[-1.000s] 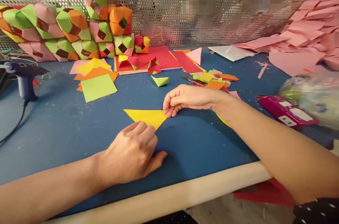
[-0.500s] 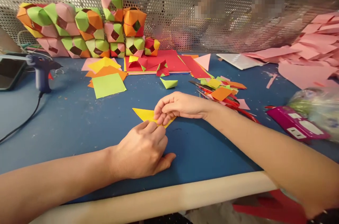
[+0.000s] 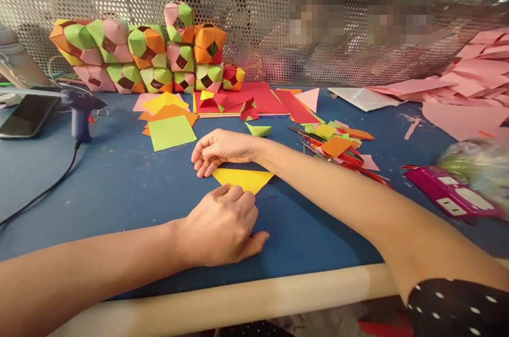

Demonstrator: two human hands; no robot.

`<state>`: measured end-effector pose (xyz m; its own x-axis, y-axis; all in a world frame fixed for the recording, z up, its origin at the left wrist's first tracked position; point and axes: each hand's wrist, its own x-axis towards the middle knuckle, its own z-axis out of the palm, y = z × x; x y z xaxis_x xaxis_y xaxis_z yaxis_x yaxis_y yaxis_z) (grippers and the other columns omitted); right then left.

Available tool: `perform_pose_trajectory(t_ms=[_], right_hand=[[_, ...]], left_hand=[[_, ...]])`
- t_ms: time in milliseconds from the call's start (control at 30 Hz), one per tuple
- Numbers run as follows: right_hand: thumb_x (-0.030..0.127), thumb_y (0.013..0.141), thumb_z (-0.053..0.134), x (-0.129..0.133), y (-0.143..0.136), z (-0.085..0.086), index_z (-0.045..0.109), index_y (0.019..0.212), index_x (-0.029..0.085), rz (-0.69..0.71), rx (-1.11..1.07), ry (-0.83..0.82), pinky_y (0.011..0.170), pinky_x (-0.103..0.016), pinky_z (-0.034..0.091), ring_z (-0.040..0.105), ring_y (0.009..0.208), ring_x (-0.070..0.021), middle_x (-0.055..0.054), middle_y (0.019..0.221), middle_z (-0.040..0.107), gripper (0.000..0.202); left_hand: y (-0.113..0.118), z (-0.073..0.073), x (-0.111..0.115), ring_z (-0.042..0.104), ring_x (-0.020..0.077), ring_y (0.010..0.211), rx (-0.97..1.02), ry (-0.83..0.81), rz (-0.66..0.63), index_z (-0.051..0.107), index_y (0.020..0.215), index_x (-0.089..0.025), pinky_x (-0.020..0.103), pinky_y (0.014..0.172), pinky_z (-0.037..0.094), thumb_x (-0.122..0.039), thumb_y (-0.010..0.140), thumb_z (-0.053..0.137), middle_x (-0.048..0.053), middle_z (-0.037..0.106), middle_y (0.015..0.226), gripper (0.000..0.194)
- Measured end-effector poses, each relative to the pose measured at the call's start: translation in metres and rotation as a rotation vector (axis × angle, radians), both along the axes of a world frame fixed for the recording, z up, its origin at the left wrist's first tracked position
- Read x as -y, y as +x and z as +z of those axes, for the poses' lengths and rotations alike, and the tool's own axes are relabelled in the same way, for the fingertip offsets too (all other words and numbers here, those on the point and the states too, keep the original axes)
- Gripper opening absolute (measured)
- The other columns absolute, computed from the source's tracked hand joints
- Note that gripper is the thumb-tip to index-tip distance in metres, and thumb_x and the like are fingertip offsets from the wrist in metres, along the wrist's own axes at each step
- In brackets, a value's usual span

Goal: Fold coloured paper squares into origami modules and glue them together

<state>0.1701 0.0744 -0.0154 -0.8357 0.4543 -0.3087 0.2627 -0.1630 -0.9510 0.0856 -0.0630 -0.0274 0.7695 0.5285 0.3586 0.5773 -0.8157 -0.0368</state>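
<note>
A yellow sheet of paper [image 3: 248, 180], folded to a triangle, lies flat on the blue table with its long edge facing away from me. My left hand [image 3: 223, 226] is closed, its curled fingers pressing the near side of the paper down and hiding its near corner. Just past the paper's left corner is my right hand [image 3: 222, 150], fingers curled together and nothing visible in them. Beyond that hand sits a small folded light-green paper piece [image 3: 259, 130]. Two folded red and green pieces, one of them [image 3: 248, 109], rest farther back.
Folded paper balls [image 3: 147, 48] are stacked against the perforated metal screen. Green square paper [image 3: 173, 132] tops other sheets. Left stands a blue glue gun [image 3: 80, 114] with its cord; right are scissors [image 3: 353, 159] among scraps, a magenta power strip [image 3: 449, 191] and pink paper [image 3: 477, 71].
My right hand has slid left along the paper's far edge, past its left corner, uncovering the middle. My left hand stays pressed on the paper. The view has shifted slightly.
</note>
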Motion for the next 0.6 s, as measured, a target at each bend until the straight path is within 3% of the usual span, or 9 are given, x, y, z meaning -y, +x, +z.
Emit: perform_pose_trajectory(t_ms=[167,267,367,467,533,600], right_hand=[[0.002,0.074,0.047,0.002,0.003,0.010,0.058,0.081,0.012,-0.155,-0.191,0.105,0.073,-0.029,0.055,0.067,0.073,-0.0137,-0.005,0.078,0.066,0.016],[0.006,0.078,0.045,0.011,0.030,0.018,0.059,0.081,0.013,-0.323,0.010,0.384,0.066,-0.027,0.052,0.064,0.070,-0.0128,-0.005,0.081,0.066,0.016],[0.014,0.077,0.051,0.030,0.063,0.019,0.063,0.087,0.014,-0.232,0.339,0.742,0.071,-0.028,0.048,0.061,0.078,-0.0149,-0.005,0.087,0.067,0.016],[0.021,0.077,0.053,0.054,0.090,0.017,0.062,0.102,0.019,-0.169,0.541,0.957,0.074,-0.031,0.045,0.060,0.086,-0.0184,-0.006,0.101,0.064,0.027],[0.024,0.077,0.055,0.066,0.099,0.014,0.059,0.109,0.023,-0.175,0.571,1.017,0.079,-0.033,0.043,0.059,0.094,-0.0210,-0.005,0.110,0.061,0.033],[0.024,0.076,0.056,0.072,0.102,0.013,0.058,0.108,0.025,-0.197,0.538,0.966,0.078,-0.032,0.044,0.059,0.094,-0.0209,-0.003,0.107,0.062,0.033]], left_hand=[[-0.001,-0.001,0.000,0.050,0.0186,0.063,-0.016,0.008,0.006,0.056,0.069,-0.014,0.032,0.055,0.044,-0.036,0.086,0.042,0.006,0.055,0.069,0.031],[-0.002,-0.002,0.001,0.051,0.0194,0.064,-0.024,0.020,0.010,0.056,0.069,-0.014,0.033,0.056,0.044,-0.036,0.087,0.041,0.006,0.055,0.069,0.032],[-0.002,-0.003,0.001,0.052,0.0202,0.065,-0.026,0.028,0.019,0.056,0.069,-0.015,0.034,0.057,0.045,-0.035,0.087,0.041,0.006,0.055,0.070,0.031],[-0.002,-0.003,0.001,0.052,0.0200,0.065,-0.026,0.032,0.027,0.056,0.070,-0.015,0.033,0.057,0.045,-0.033,0.088,0.040,0.006,0.055,0.071,0.030],[-0.002,-0.003,0.001,0.052,0.0195,0.065,-0.028,0.028,0.030,0.055,0.070,-0.015,0.033,0.057,0.045,-0.032,0.089,0.039,0.006,0.055,0.071,0.031],[-0.003,-0.001,0.001,0.052,0.0193,0.066,-0.037,0.019,0.034,0.055,0.069,-0.015,0.033,0.057,0.046,-0.032,0.089,0.039,0.006,0.055,0.072,0.031]])
